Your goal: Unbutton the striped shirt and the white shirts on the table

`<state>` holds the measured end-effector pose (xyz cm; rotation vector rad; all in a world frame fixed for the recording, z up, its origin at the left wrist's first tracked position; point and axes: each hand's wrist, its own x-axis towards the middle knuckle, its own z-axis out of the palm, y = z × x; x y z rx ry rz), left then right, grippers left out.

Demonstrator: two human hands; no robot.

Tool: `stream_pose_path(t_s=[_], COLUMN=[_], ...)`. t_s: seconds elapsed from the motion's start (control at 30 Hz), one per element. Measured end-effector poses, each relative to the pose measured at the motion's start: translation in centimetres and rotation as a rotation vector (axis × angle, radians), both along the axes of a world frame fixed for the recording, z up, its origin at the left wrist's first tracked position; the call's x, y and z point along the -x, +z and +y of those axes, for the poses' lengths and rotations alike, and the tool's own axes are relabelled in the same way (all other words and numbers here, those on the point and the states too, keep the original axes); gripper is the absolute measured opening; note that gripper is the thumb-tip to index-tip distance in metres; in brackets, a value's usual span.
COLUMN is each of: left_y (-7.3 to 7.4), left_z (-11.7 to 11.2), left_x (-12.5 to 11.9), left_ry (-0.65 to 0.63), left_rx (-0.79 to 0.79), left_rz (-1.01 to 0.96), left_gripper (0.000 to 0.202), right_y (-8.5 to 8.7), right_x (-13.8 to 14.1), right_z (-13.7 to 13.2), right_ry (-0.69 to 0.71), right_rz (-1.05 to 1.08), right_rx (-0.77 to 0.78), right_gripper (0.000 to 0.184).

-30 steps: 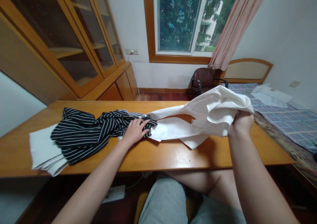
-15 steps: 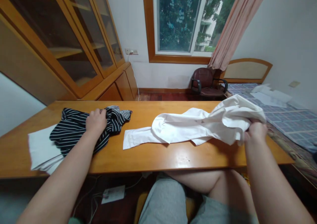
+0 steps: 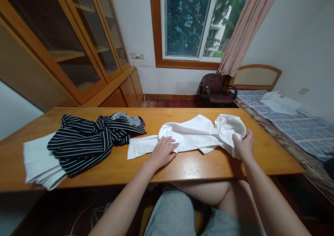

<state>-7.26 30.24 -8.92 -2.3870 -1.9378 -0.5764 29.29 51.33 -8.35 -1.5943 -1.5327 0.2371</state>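
A crumpled white garment (image 3: 193,135) lies across the middle of the wooden table (image 3: 182,166). My left hand (image 3: 163,151) rests on its left part with the fingers spread flat. My right hand (image 3: 244,146) grips the garment's right end, fingers closed on the cloth. A black garment with white stripes (image 3: 88,140) lies heaped to the left, away from both hands. It partly covers a stack of folded white cloth (image 3: 38,161) at the table's left front.
A glass-door wooden cabinet (image 3: 65,44) lines the left wall. A dark red armchair (image 3: 216,88) stands under the window. A bed (image 3: 294,121) with white cloths (image 3: 280,102) on it runs along the right side of the table.
My left hand left the striped garment and came right onto the white one. My right hand lowered the white garment onto the table and moved left, closer to me.
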Motion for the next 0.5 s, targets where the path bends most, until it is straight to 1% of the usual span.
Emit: stream_pose_path(t_s=[0.07,0.1,0.17,0.27,0.33,0.4,0.43,0.5], left_y=[-0.9,-1.2,-1.7,-1.7,-1.3,-0.3,0.5,2.5], left_z=[0.7,1.0,1.4,1.7,1.7,1.5,1.4,1.1], left_x=[-0.8,-0.9,-0.6,0.4,1.3,2.3,3.0,4.5], left_ry=[0.084,0.130,0.191,0.197,0.194,0.208,0.226,0.281], left_rx=[0.015,0.024,0.040,0.039,0.015,-0.032,-0.066,-0.147], left_rz=[0.013,0.016,0.023,0.041,0.037,0.015,-0.001,-0.042], left_gripper=[0.048,0.049,0.047,0.045,0.048,0.053,0.054,0.052], right_y=[-0.5,-0.8,-1.5,-2.5,-2.7,-2.3,-1.8,-0.4], right_x=[0.2,0.2,0.1,-0.7,-1.6,-2.4,-2.7,-3.0], right_z=[-1.2,-1.8,-2.8,-3.7,-3.8,-3.6,-3.5,-3.0], right_ry=[0.023,0.060,0.148,0.241,0.272,0.294,0.294,0.272], right_rz=[-0.136,-0.209,-0.343,-0.454,-0.430,-0.351,-0.309,-0.220], right_rx=[-0.070,-0.115,-0.166,-0.118,-0.048,0.026,0.066,0.155], right_gripper=[0.088,0.088,0.083,0.073,0.062,0.047,0.043,0.040])
